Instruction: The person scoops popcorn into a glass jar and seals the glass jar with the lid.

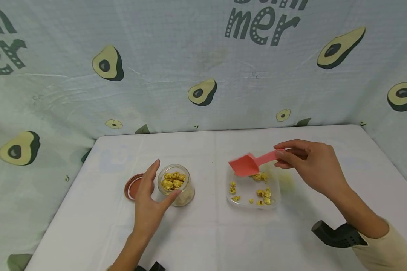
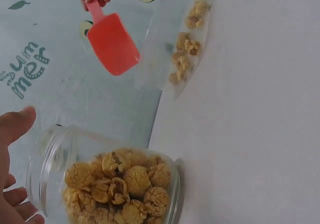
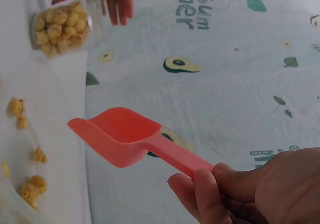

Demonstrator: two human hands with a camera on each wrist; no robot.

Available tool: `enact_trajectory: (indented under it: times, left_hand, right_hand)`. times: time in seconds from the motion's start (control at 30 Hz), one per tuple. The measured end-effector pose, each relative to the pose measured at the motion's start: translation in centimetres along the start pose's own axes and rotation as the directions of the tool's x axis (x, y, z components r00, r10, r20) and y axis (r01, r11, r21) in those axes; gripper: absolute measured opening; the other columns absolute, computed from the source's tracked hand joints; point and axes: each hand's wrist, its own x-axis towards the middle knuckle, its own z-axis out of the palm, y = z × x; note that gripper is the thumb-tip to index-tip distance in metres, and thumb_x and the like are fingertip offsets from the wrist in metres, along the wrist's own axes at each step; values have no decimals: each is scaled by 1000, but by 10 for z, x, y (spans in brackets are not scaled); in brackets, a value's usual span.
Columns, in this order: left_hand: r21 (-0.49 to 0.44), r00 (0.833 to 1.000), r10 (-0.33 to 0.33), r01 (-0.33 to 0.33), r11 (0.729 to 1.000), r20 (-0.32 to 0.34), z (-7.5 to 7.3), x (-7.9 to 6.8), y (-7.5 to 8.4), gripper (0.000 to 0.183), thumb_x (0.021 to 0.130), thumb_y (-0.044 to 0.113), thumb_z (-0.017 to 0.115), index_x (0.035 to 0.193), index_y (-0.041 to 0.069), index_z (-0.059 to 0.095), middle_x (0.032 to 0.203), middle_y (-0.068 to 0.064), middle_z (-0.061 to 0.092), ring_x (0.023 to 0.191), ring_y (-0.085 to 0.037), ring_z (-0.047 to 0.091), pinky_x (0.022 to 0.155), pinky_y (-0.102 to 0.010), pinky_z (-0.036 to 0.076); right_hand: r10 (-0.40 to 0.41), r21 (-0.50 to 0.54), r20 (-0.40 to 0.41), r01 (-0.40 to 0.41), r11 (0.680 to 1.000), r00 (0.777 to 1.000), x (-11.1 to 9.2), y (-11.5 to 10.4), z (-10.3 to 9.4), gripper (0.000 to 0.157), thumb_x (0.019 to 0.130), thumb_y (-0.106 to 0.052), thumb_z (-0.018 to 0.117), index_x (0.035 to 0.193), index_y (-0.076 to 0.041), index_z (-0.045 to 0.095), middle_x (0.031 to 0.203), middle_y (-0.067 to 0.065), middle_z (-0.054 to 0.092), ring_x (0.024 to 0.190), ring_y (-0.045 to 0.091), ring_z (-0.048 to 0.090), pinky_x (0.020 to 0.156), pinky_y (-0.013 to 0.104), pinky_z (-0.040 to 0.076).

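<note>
In the head view my right hand (image 1: 313, 165) pinches the handle of a pink scoop (image 1: 245, 165) between thumb and fingers. The scoop hovers over the back of a clear plastic container (image 1: 235, 204) that holds scattered pieces of popcorn (image 1: 266, 201). The scoop's bowl (image 3: 131, 126) looks bare inside in the right wrist view. On the left stands an uncapped glass jar (image 1: 186, 197), upright and mostly full of caramel-coloured popcorn (image 2: 136, 181). My left hand (image 1: 150, 205) is spread around the jar's rim, thumb on the near side and fingers beyond, holding nothing.
A reddish-brown round lid (image 1: 130, 188) lies on the table left of the jar, partly behind my left hand. The white-covered table (image 1: 203, 241) ends at a pale curtain (image 1: 162, 101) printed with avocados. A yellowish stain (image 1: 286, 182) marks the cloth beside the container.
</note>
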Motion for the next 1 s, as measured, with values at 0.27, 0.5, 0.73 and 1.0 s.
enact_trajectory:
  times: [0.27, 0.5, 0.73, 1.0]
  left_hand:
    - [-76, 935, 344, -350, 934, -84, 16, 0, 43, 69, 70, -12, 76, 132, -12, 47, 133, -29, 48, 127, -32, 43, 107, -29, 35]
    - [-250, 931, 364, -350, 903, 10, 48, -11, 34, 61, 79, 1, 75, 133, -8, 48, 135, -23, 49, 128, -28, 44, 105, -32, 39]
    - [-221, 930, 171, -101, 970, 326, 83, -16, 16, 69, 84, 18, 76, 145, 19, 43, 149, 2, 39, 136, -18, 35, 108, -40, 35]
    - [-184, 871, 98, -9, 983, 482, 107, -15, 4, 74, 82, 24, 77, 146, 17, 40, 154, 6, 28, 140, -10, 25, 113, -39, 26]
  right_hand:
    - [-169, -79, -102, 161, 984, 980, -7, 19, 1, 20, 83, -3, 73, 102, -8, 73, 75, -1, 72, 64, -4, 65, 56, 10, 46]
    - [-378, -217, -104, 350, 911, 920, -3, 25, 9, 33, 72, 12, 76, 99, -7, 74, 75, -2, 70, 58, 5, 62, 51, 10, 45]
    - [-532, -247, 12, 518, 819, 847, 3, 29, 16, 46, 64, 16, 79, 102, -9, 73, 89, -3, 70, 67, 5, 60, 58, 14, 50]
    - [-584, -231, 109, 592, 772, 804, 10, 33, 13, 48, 62, 18, 79, 101, -9, 73, 90, -2, 69, 74, 11, 63, 58, 28, 55]
